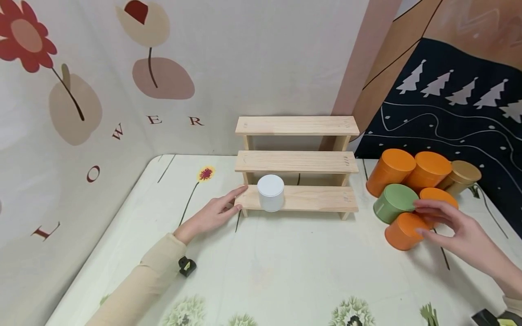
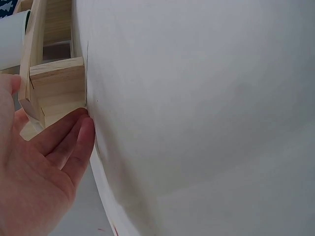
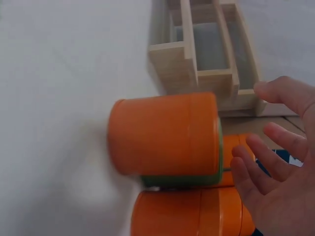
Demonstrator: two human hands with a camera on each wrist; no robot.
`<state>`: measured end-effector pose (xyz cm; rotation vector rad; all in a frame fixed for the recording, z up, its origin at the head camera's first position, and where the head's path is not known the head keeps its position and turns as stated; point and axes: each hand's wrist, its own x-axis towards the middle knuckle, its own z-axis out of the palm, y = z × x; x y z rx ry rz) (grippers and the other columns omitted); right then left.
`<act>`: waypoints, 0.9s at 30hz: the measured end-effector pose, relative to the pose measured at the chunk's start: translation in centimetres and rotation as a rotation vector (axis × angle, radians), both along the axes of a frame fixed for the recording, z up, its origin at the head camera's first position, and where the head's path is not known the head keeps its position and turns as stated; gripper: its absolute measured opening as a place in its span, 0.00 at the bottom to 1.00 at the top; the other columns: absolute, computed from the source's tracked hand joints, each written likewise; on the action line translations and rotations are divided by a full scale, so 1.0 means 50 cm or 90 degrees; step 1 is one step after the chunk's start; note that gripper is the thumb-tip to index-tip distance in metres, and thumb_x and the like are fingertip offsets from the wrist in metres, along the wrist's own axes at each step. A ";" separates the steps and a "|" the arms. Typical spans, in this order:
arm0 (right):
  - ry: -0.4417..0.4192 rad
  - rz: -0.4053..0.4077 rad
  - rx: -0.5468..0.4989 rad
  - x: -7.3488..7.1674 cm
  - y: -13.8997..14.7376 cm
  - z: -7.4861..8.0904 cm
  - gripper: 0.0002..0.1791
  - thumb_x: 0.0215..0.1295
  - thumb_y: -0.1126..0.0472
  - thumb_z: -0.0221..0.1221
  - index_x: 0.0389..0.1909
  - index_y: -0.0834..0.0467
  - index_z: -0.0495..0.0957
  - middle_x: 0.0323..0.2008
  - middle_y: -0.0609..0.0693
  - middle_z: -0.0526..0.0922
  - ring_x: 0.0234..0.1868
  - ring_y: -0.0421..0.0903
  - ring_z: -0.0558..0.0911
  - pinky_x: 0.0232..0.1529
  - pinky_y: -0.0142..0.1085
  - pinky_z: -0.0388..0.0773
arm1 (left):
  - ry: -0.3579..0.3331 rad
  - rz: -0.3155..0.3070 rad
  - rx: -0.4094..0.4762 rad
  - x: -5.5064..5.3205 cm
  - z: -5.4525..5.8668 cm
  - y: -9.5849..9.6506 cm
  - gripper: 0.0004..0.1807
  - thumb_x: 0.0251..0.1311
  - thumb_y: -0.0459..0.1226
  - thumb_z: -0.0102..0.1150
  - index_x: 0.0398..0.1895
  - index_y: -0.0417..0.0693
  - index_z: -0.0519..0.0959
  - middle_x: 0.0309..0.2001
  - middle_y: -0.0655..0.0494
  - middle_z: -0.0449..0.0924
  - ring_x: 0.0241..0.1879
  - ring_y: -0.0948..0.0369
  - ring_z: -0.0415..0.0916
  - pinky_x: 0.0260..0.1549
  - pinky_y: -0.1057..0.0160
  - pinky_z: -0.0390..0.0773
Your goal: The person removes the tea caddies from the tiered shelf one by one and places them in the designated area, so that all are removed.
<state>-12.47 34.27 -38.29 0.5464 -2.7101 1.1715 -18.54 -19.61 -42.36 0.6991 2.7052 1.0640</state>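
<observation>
A pale wooden three-step rack [image 1: 302, 160] stands against the curtained wall, with a white round canister [image 1: 271, 194] on its lowest step. At the left end of that step is my left hand [image 1: 214, 216], its fingers fairly straight and the fingertips right at the board. In the left wrist view, the thumb lies by the front edge and the other fingers [image 2: 71, 142] by the side. Above a group of canisters hovers my right hand [image 1: 456, 231], fingers spread, nearest the front orange canister [image 1: 403, 233]. Behind that one is a green canister [image 1: 391, 204].
More orange canisters [image 1: 393, 167] and a gold one [image 1: 462, 177] stand behind, at the right by the dark tree-patterned cloth [image 1: 440, 104]. A pale flower-printed cloth [image 1: 277, 262] covers the table. The printed curtain [image 1: 244, 54] rises at the back and left.
</observation>
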 end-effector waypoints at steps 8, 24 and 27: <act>-0.003 0.068 -0.021 -0.024 -0.038 0.016 0.27 0.56 0.75 0.65 0.58 0.66 0.71 0.53 0.42 0.74 0.48 0.30 0.74 0.47 0.17 0.67 | 0.006 -0.002 -0.006 -0.001 0.000 -0.001 0.32 0.72 0.49 0.48 0.76 0.60 0.54 0.71 0.52 0.59 0.45 0.56 0.73 0.49 0.50 0.71; 0.012 0.148 0.002 -0.070 -0.130 0.019 0.25 0.55 0.71 0.68 0.55 0.60 0.76 0.49 0.47 0.78 0.47 0.31 0.77 0.44 0.25 0.74 | 0.011 -0.004 -0.006 -0.002 -0.003 0.000 0.32 0.72 0.49 0.48 0.76 0.60 0.54 0.70 0.53 0.62 0.41 0.57 0.71 0.44 0.54 0.69; 0.019 0.170 0.003 -0.081 -0.149 0.017 0.24 0.55 0.71 0.68 0.55 0.61 0.76 0.49 0.51 0.79 0.48 0.31 0.76 0.47 0.24 0.73 | 0.014 -0.004 -0.004 -0.002 -0.004 -0.001 0.32 0.72 0.48 0.48 0.76 0.60 0.54 0.68 0.52 0.65 0.38 0.57 0.70 0.41 0.54 0.69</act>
